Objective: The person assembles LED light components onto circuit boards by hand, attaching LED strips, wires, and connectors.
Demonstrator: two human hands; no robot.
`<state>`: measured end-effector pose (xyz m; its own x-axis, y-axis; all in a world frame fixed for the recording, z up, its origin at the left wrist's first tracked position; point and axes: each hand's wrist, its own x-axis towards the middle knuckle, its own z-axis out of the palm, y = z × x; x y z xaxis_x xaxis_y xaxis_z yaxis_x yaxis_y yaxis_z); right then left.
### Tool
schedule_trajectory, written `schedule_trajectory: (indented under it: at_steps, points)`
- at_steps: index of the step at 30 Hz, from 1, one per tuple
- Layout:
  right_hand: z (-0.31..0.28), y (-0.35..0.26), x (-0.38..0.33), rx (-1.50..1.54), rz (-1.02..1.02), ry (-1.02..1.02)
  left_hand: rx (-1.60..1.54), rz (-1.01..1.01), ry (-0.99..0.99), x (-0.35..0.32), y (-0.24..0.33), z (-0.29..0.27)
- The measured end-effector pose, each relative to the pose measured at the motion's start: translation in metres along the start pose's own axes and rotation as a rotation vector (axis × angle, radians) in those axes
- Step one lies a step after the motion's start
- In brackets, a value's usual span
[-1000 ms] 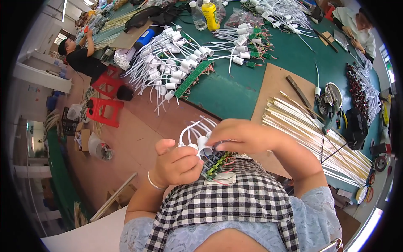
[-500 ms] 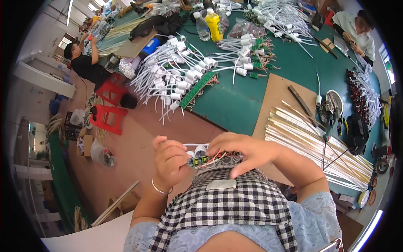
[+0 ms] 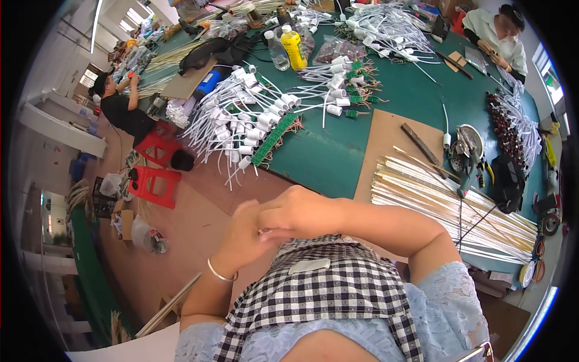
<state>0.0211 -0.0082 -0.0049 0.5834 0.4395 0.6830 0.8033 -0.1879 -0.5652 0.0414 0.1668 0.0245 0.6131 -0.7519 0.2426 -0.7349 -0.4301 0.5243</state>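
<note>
The step in hand looks like close finger work, done in the air short of the green worktop (image 3: 329,160). The worktop's near edge runs slantwise ahead of the person, with reddish floor (image 3: 199,232) in view between it and the checked apron (image 3: 344,295). Long strips (image 3: 437,202) lie across the near right, partly over a brown board (image 3: 383,136), and crowd the side by the right elbow. Between that board and the heap of white sockets (image 3: 256,134) the green surface shows, which looks like the best room for setting a thing down. The heap lies at the near left of the worktop; some cables overhang the edge, where a forearm could catch them. A green circuit strip (image 3: 276,139) lies along the heap's right side, close to that edge.

The left hand (image 3: 241,232) and right hand (image 3: 295,211) meet in front of the apron, fingers curled and overlapping. Whether they grasp anything I cannot tell: the fingers hide what is between. The next move probably calls for a light pinch, with wrists turned so the fingertips show. A pale pad (image 3: 309,266) lies on the apron, just below.
</note>
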Motion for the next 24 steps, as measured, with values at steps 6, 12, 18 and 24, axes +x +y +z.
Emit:
schedule_trajectory:
  at_steps: [6,12,18,24]
  points:
    - [-0.066,-0.022,-0.003,0.415,0.150,0.364,-0.270,-0.379,-0.061,-0.016,-0.013,0.009]
    - [-0.051,-0.007,-0.041,-0.074,0.152,0.053,-0.121,0.024,0.018,-0.011,-0.021,0.007]
    - [-0.026,0.005,-0.055,0.148,0.393,-0.132,-0.128,-0.010,-0.053,-0.010,-0.022,0.006]
    - [-0.041,0.002,-0.056,0.308,0.470,-0.293,-0.294,-0.031,-0.199,-0.002,-0.022,0.007]
